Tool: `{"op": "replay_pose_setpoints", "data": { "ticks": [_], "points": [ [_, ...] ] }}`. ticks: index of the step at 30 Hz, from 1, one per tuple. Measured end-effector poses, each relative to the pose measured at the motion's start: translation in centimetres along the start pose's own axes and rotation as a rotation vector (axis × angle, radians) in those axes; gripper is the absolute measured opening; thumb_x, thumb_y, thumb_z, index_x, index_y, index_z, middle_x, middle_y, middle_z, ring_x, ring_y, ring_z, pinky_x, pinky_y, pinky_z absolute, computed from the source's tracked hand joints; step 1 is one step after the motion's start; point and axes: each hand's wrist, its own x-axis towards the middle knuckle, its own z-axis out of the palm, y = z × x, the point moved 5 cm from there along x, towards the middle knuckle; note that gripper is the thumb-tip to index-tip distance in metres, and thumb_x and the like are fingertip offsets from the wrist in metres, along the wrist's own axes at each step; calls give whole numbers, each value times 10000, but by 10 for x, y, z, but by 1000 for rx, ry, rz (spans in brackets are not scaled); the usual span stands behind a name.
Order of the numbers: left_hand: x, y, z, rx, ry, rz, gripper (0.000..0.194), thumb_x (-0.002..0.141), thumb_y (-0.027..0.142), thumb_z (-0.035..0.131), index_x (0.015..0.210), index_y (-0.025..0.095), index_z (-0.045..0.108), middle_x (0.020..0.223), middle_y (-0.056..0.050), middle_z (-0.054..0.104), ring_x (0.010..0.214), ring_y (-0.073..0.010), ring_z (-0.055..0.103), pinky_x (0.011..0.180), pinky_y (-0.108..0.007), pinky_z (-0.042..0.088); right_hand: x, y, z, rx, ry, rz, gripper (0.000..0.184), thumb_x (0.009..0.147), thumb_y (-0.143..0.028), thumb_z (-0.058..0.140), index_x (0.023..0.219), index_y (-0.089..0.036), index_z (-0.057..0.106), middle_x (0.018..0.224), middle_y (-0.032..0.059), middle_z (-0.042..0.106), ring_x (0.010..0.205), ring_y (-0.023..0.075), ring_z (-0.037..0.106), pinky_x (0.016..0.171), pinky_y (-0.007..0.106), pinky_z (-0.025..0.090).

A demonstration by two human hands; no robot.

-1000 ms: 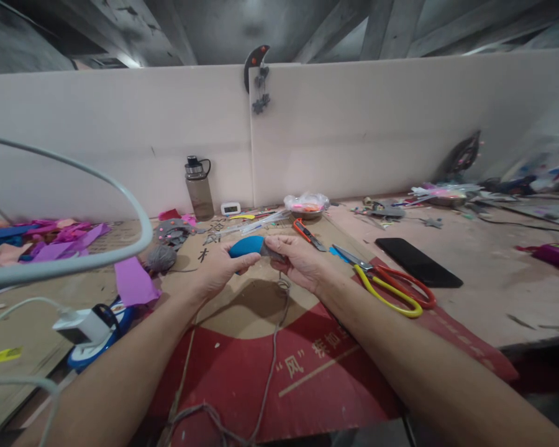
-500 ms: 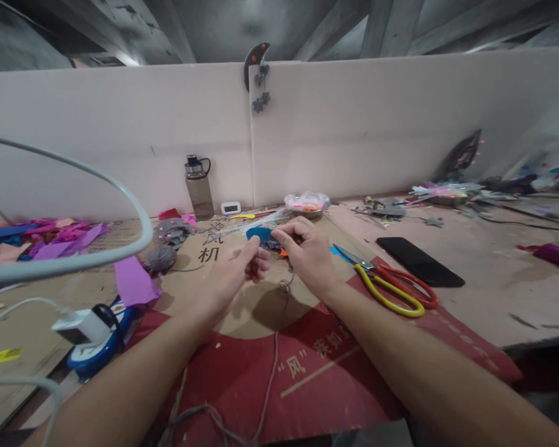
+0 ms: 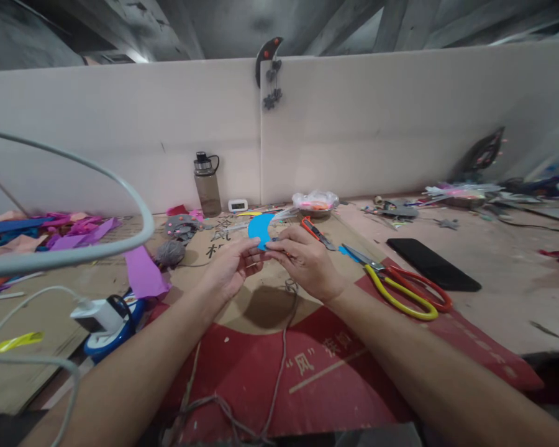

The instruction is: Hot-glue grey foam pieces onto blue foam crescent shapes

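Observation:
A bright blue crescent-shaped piece point(image 3: 259, 228), which looks like felt or foam sheet, is raised above the cardboard between my hands. My left hand point(image 3: 233, 266) pinches its lower end between thumb and fingers. Fingers of my right hand point(image 3: 307, 262) close at the same lower tip; a small dark bit shows there, too hidden to name. Grey yarn point(image 3: 283, 347) hangs below my right hand and trails down over the red cardboard. Just beyond that hand lies a utility knife point(image 3: 317, 233) with an orange-red handle. Red-and-yellow-handled scissors point(image 3: 400, 282) rest to the right, by a blue scrap point(image 3: 349, 252).
A black phone point(image 3: 433, 264) lies right of the scissors. Behind stand a bottle point(image 3: 208, 192), a small white digital display point(image 3: 237, 205) and a bowl point(image 3: 317, 212) holding plastic. At left are a grey yarn ball point(image 3: 170, 253), purple sheet point(image 3: 145, 273), power strip point(image 3: 114, 338) and looping cable point(image 3: 121, 180).
The blue crescent has been turned from edge-on to upright, its face showing now. My right hand has lowered to its bottom tip. The view has shifted left, and the knife is uncovered.

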Motion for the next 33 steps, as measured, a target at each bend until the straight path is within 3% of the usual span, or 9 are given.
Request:
{"op": "replay_pose_setpoints", "data": {
  "ticks": [4, 9, 16, 22, 27, 33],
  "points": [
    [1, 2, -2, 44, 18, -43, 65, 667, 162, 653, 684, 140, 595, 601, -13, 634, 567, -121, 612, 542, -242, 452, 0, -3, 0, -13, -21, -43, 97, 834, -205, 561, 886, -183, 640, 827, 58, 572, 813, 149, 542, 717, 296, 495],
    [5, -3, -5, 89, -39, -143, 109, 623, 171, 691, 672, 140, 599, 601, -19, 632, 548, -114, 595, 521, -230, 428, 0, -9, 1, -63, -72, -103, 95, 842, -221, 550, 873, -193, 635, 823, 52, 567, 813, 153, 526, 723, 303, 482],
    [10, 9, -11, 167, 82, 191, 198, 565, 208, 744, 704, 146, 617, 623, -4, 623, 514, -83, 550, 484, -201, 365, -1, -3, 5, -127, -134, 22, 288, 860, -173, 491, 1141, -221, 532, 954, 78, 541, 909, 182, 505, 800, 350, 466],
    [13, 20, -18, 164, 158, 392, 255, 555, 267, 754, 736, 139, 627, 680, -24, 640, 551, -98, 559, 498, -215, 356, -2, 1, 12, -82, -102, 230, 260, 818, -144, 529, 1077, -158, 540, 1004, 104, 554, 927, 188, 523, 808, 339, 454],
    [13, 23, -23, 120, 201, 425, 276, 534, 279, 765, 732, 154, 618, 695, -17, 646, 575, -106, 573, 490, -213, 344, -8, 7, 23, 48, -200, 395, 152, 823, -164, 522, 961, -170, 585, 858, 54, 603, 766, 155, 544, 700, 294, 450],
    [15, 21, -24, -23, 205, 317, 261, 541, 190, 748, 752, 170, 596, 697, 0, 656, 564, -106, 591, 466, -199, 340, -6, -4, 22, 100, -237, 328, 160, 869, -200, 469, 840, -179, 625, 816, 51, 604, 782, 152, 543, 717, 294, 441]
  ]
}}
